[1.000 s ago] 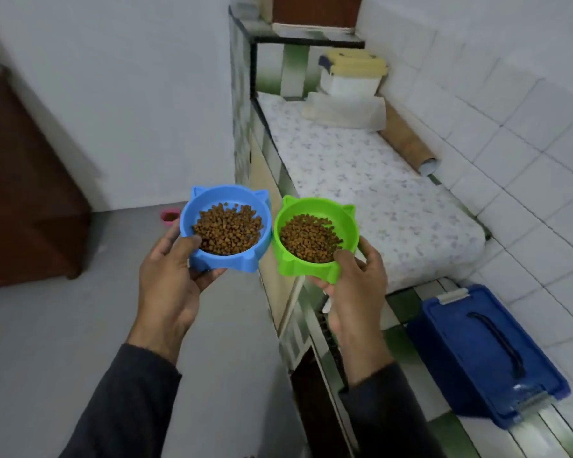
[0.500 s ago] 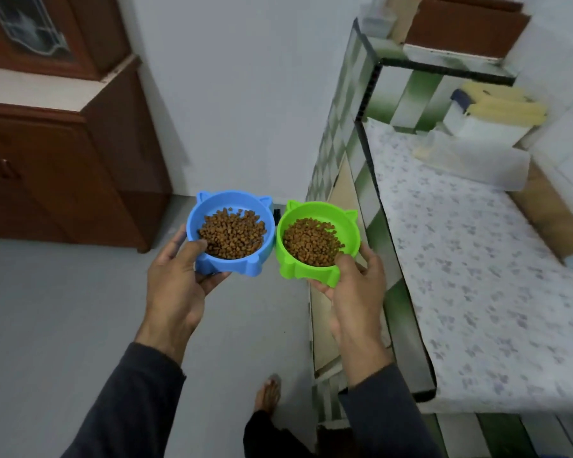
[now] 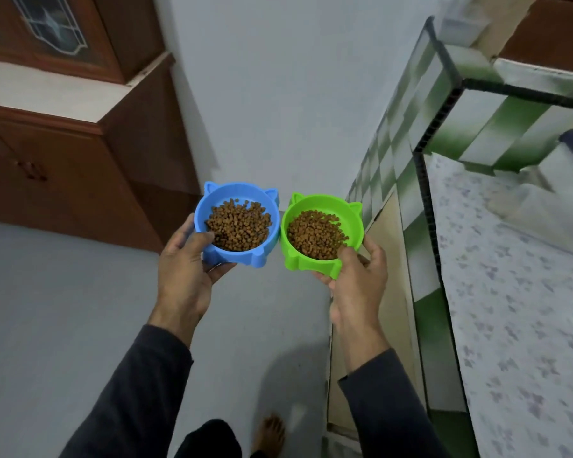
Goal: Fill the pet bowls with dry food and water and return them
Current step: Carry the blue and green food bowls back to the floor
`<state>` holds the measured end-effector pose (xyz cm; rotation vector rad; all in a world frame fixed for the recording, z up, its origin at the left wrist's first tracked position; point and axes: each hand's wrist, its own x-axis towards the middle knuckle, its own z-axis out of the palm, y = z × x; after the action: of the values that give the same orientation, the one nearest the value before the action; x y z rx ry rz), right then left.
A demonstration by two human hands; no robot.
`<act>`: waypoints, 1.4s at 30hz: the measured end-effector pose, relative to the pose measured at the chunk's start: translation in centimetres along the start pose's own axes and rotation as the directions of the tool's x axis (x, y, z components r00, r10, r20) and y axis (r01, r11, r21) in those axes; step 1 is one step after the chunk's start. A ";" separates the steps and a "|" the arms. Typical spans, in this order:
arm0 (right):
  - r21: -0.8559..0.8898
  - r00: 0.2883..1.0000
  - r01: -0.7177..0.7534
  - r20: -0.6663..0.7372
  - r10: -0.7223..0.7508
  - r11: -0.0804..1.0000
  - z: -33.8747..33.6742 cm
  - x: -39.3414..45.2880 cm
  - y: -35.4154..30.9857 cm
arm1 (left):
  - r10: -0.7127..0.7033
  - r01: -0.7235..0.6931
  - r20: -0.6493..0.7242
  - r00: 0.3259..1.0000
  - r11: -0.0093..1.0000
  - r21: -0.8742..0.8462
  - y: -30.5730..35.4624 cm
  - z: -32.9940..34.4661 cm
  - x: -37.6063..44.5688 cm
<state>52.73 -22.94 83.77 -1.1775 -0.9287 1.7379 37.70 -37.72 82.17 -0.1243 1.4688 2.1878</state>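
Grey floor [image 3: 63,325], tiled counter [image 3: 510,292] at right. Left hand [image 3: 186,276] grips blue bowl [image 3: 237,223], right hand [image 3: 358,285] grips green bowl [image 3: 321,231]; both w/ kibble, rims nearly touching. Carry step: keep bowls level, thumbs on rims, walk slow. Water seemingly not done.
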 end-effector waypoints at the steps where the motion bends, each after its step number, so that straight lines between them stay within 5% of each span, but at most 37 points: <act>1: -0.003 1.000 -0.007 -0.002 0.007 1.000 0.6 1.0 0.1 | -0.001 0.001 -0.001 1.000 1.000 0.003 0.0 0.5 1.0; 24: 0.024 0.993 -0.015 -0.116 0.017 1.000 18.8 24.0 4.0 | -0.114 0.111 0.074 0.991 0.993 0.039 0.8 9.1 30.9; 42: -0.022 0.984 -0.152 -0.097 0.149 0.988 24.1 41.1 8.9 | -0.183 0.184 -0.027 0.983 0.983 0.023 -5.7 14.1 45.4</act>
<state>18.64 8.04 68.72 -1.3682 -0.8286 1.7743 3.44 -7.60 67.71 -0.2682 1.4376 2.0259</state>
